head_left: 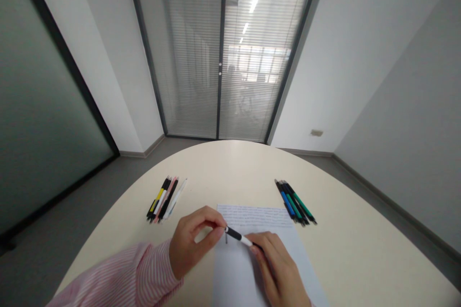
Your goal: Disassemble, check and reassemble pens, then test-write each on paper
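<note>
A black-and-white pen (237, 235) is held slantwise between my two hands above a sheet of paper (236, 273). The thumb and forefinger of my left hand (196, 240) pinch its upper left end. My right hand (277, 266) is closed around the lower right end, which its fingers partly hide. Rows of handwriting fill the top of the sheet, while its lower part is blank where it shows. A short, thin dark piece (226, 238) shows just under the left fingertips; I cannot make out what it is.
Several pens in yellow, white, pink and black (163, 200) lie side by side on the left of the round cream table (230, 168). Several blue, green and black pens (295, 203) lie on the right. Beyond the table stands a glass partition with blinds (194, 81).
</note>
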The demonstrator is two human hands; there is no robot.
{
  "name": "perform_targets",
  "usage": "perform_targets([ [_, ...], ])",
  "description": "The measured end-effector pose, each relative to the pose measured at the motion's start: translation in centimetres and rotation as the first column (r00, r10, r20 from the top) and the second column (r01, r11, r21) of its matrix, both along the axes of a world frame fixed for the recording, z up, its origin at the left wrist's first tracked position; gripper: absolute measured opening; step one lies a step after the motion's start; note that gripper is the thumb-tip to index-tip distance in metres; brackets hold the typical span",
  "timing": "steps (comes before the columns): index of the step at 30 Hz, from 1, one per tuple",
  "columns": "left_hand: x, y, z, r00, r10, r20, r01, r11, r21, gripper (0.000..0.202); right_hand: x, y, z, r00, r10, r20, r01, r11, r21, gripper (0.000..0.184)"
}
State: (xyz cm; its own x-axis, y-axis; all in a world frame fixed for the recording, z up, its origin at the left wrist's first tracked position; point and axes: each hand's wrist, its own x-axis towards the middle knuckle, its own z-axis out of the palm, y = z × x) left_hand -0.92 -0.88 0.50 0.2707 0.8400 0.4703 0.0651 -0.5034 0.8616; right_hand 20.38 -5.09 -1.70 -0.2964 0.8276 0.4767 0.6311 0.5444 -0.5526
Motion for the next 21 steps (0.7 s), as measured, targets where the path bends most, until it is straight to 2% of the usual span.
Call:
perform_targets([
  [6, 0.2, -0.2, 0.0, 0.999, -0.006, -0.037, 0.005, 1.0, -0.025, 0.008, 0.1, 0.0, -0.3, 0.999, 0.012, -0.031, -0.013, 0.999, -0.033, 0.023],
  [8, 0.3, -0.2, -0.2, 0.998, 0.001, -0.055, -0.002, 1.0, -0.01, 0.023, 0.1, 0.0, -0.3, 0.999, -0.006, -0.052, 0.004, 0.999, -0.04, 0.023],
  [11, 0.3, 0.1, -0.9, 0.965, 0.083, -0.248, -0.043, 0.985, 0.165, 0.03, 0.1, 0.1, -0.5, 0.993, -0.072, -0.09, 0.069, 0.997, -0.043, 0.02],
  [14, 0.2, 0.7, -2.2, 0.869, 0.218, -0.445, -0.042, 0.927, 0.373, 0.024, 0.1, 0.2, -0.7, 0.984, -0.131, -0.121, 0.126, 0.991, -0.052, 0.017],
  [17, 0.1, 1.0, -3.2, 0.806, 0.263, -0.53, -0.033, 0.914, 0.404, 0.023, 0.1, 0.3, -0.7, 0.981, -0.143, -0.135, 0.137, 0.989, -0.052, 0.016],
  [21, 0.1, 1.0, -3.3, 0.828, 0.242, -0.506, -0.027, 0.918, 0.395, 0.015, 0.1, 0.2, -0.6, 0.981, -0.147, -0.125, 0.14, 0.988, -0.062, 0.016],
])
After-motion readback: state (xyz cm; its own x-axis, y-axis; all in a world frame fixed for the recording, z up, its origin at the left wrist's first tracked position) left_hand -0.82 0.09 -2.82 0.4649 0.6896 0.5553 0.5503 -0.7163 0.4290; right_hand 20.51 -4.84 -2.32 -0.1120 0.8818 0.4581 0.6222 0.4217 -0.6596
